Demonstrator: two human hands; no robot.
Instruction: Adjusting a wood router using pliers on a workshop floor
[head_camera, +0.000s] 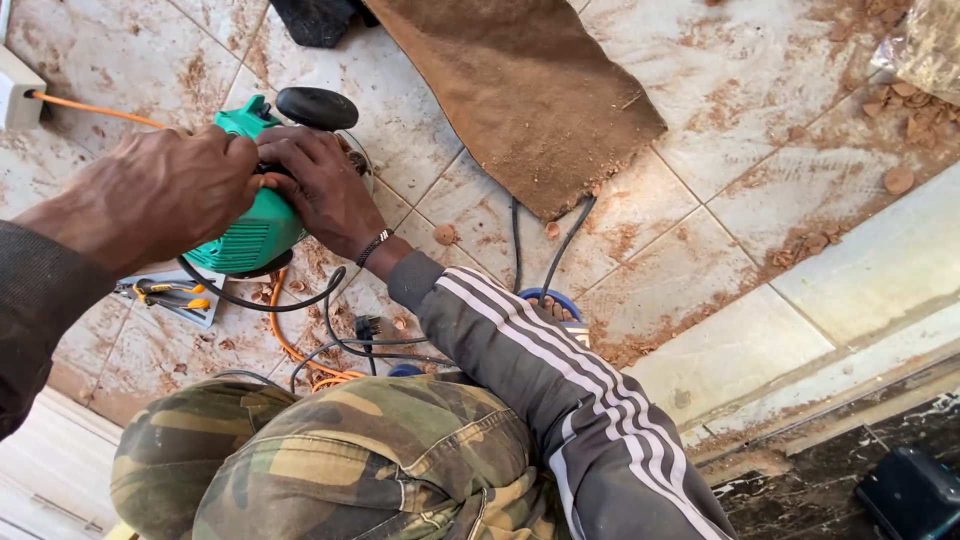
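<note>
Camouflage trousers (340, 465) are filling the bottom of my view, nearest the camera, with the knee bent over the tiled floor (760, 130). From there I am going down in size: a brown sheet (520, 80) is lying across the tiles up top, dusted like everything else with reddish sawdust. My right arm, in a striped sleeve (540, 390), is reaching up and left across the frame.

Both hands are meeting on the green power tool (250, 225), which is sitting on the floor at upper left, ahead of the knee. Its body is running roughly from lower left to upper right, ending in a black knob (317, 107). Left hand (165, 190) is wrapping over the near end, fingers curled closed on the casing. Right hand (320, 190) is pressing on from the other side, fingers bent around the tool's middle. Neither is nearer; both are touching it.

Black and orange cables (300, 345) are trailing below, and pliers (170, 293) are lying just under the tool.
</note>
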